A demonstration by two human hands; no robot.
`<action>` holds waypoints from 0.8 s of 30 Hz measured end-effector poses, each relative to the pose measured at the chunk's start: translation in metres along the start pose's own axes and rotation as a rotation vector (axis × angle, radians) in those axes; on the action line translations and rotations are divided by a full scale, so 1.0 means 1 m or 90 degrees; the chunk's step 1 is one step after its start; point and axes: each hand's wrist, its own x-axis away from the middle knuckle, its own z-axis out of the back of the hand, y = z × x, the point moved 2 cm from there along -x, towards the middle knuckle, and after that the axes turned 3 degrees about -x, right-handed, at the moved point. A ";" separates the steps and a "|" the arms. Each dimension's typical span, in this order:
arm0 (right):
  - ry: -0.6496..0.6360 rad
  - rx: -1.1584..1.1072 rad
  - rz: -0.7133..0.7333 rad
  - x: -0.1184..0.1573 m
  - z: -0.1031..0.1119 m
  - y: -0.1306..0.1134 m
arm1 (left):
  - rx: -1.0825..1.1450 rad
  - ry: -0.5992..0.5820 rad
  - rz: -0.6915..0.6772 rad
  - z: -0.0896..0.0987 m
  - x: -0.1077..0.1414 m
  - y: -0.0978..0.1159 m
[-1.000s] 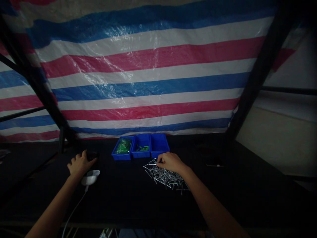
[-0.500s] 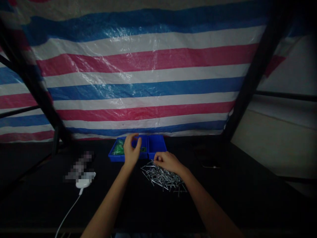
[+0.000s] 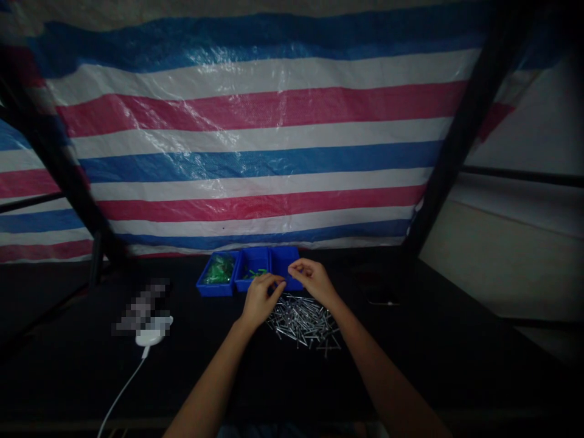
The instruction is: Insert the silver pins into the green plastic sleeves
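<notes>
Working at the top edge of a loose pile of metal nails (image 3: pixel 303 322)

The nails are lying scattered on the dark surface (image 3: pixel 410 371), their long axes crossing in every direction with no single line to them. The left hand (image 3: pixel 261 299) is reaching the pile's upper left corner, while the right hand (image 3: pixel 314 281) is held just past its upper edge, with its wrist nearer the pile's middle. The fingers (image 3: pixel 277 282) of both hands are curling in and pinching toward each other, tips nearly meeting just beyond the pile. Whether they are gripping a nail or some small piece is too small to tell in this dim light. The pile is lying on the wearer's side of the fingers.

Left of the pile, a white puck-shaped device (image 3: pixel 148 336) is trailing a white cable (image 3: pixel 119 389) toward the wearer. Just beyond the pile, three blue plastic bins (image 3: pixel 249 272) are standing in a touching row, the two left ones holding green pieces (image 3: pixel 218 269). Farther beyond the pile, a striped tarpaulin (image 3: pixel 246 146) is hanging.
</notes>
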 end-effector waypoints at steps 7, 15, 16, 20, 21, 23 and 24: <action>-0.021 -0.010 0.010 0.001 -0.005 0.005 | 0.029 -0.005 0.016 -0.002 0.000 -0.003; -0.041 0.003 0.014 0.002 -0.011 0.009 | 0.028 -0.014 0.012 -0.007 0.002 -0.007; -0.039 0.004 0.014 0.002 -0.011 0.009 | 0.029 -0.014 0.013 -0.007 0.002 -0.007; -0.032 -0.004 0.010 0.002 -0.010 0.008 | 0.037 -0.010 0.014 -0.007 0.002 -0.008; -0.032 -0.007 0.009 0.002 -0.010 0.008 | 0.040 -0.009 0.015 -0.007 0.001 -0.009; -0.030 -0.015 0.004 0.002 -0.010 0.008 | 0.052 -0.005 0.020 -0.008 0.001 -0.010; -0.028 -0.020 0.002 0.002 -0.010 0.008 | 0.060 -0.001 0.025 -0.008 0.001 -0.010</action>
